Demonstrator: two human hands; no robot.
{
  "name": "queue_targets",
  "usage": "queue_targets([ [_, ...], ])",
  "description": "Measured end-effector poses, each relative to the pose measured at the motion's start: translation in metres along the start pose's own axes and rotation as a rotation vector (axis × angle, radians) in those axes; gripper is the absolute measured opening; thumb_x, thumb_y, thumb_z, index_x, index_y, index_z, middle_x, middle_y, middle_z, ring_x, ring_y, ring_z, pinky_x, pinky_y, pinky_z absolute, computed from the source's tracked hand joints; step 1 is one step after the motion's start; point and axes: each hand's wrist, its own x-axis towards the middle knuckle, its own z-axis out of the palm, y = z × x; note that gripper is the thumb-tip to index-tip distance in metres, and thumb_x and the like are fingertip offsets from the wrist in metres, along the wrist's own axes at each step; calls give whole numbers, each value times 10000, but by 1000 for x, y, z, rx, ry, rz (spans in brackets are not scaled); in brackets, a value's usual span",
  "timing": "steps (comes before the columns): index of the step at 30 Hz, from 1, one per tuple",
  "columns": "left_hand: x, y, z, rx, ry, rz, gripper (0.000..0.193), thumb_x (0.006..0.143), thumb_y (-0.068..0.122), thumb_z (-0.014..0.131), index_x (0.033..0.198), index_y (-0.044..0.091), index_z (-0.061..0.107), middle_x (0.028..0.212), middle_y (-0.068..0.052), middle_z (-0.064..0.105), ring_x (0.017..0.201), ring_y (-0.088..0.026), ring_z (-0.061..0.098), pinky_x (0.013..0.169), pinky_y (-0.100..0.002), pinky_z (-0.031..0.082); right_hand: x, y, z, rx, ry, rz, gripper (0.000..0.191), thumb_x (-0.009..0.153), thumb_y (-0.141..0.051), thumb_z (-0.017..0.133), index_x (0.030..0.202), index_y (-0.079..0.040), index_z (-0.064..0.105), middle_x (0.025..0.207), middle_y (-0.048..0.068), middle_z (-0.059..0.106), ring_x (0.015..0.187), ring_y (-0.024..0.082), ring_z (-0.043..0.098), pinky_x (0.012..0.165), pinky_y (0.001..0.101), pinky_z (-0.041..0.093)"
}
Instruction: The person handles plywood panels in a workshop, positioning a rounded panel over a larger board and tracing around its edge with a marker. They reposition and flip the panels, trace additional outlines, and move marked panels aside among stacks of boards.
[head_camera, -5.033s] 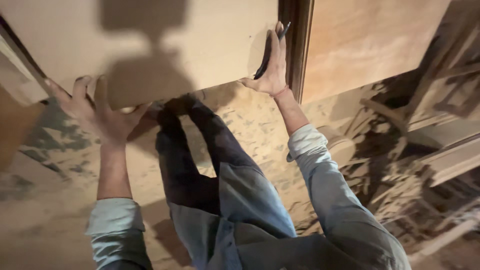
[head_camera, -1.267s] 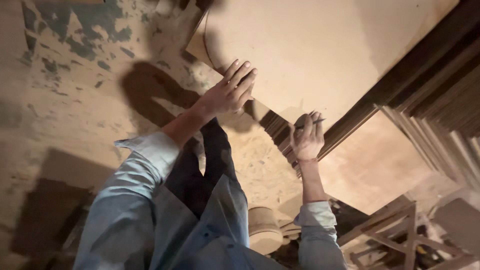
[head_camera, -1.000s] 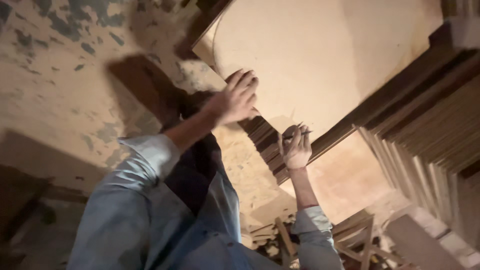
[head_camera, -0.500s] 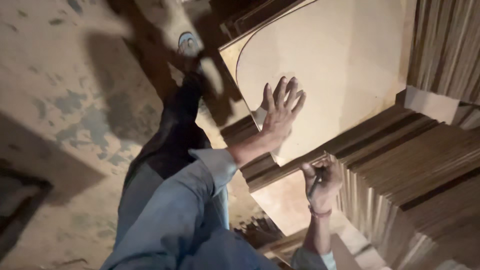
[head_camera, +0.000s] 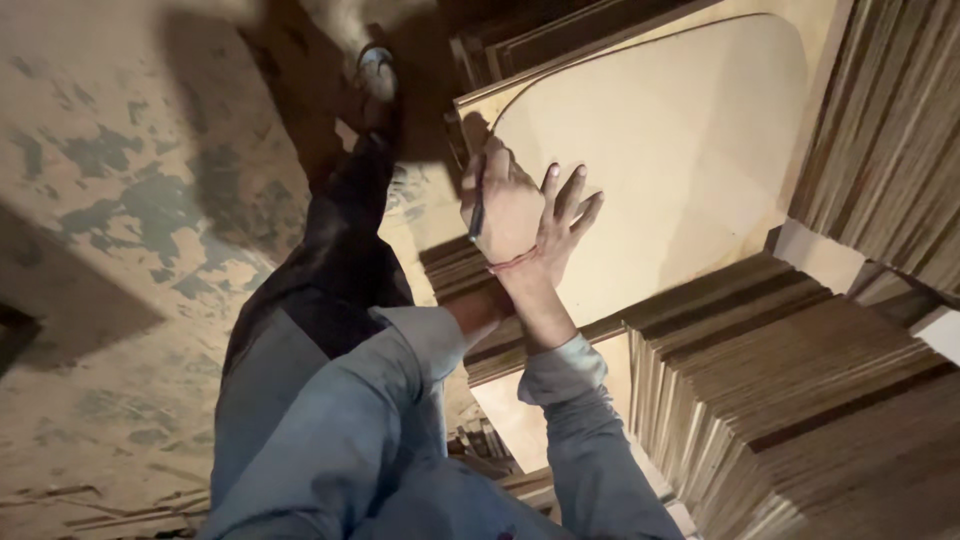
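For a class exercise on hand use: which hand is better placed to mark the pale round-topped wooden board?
Probably right: the right hand grips a dark pen beside the board; the left hand lies spread, empty.

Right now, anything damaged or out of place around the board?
The concrete floor is patchy, its surface worn off in blotches. Wood scraps lie loose on it. The rounded plywood board under the hands looks intact.

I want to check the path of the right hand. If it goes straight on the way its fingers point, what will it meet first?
Probably nothing new: the right hand, holding a dark pencil, already seems to lie on the pale rounded board. Its fingers point along the board toward the floor, though depth is unclear.
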Motion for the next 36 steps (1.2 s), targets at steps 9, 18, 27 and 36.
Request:
queue_targets([
  [9,19,-7,31,-2232,302,228,568,1101,443,309,1637,313,172,1756,-43,80,1622,-317,67,1308,-664,66,-5,26,20,33,-149,-85,250,912,-150,663,1112,-18,592,802,174,711,678,327,712,578,427,559],
  [18,25,7,50,-2549,381,489,554,1127,449,342,1646,311,206,1757,-75,114,1631,-310,90,1324,-623,29,-51,33,13,21,-401,-97,282,905,-184,649,1107,14,650,893,163,729,810,311,734,734,401,578],
  [27,8,-4,23,-1294,182,45,661,1054,160,565,1623,198,231,1670,-61,300,1528,-272,332,1305,-441,303,11,48,-46,118,86,-188,231,836,-180,672,1066,-161,683,890,146,743,788,360,729,722,458,554],
  [36,23,2,13,-492,133,-167,631,1044,130,585,1596,175,284,1626,-97,370,1515,-298,395,1261,-510,358,72,54,-14,273,-146,-432,182,919,-128,709,1068,-28,681,751,157,671,616,331,667,551,428,528],
])
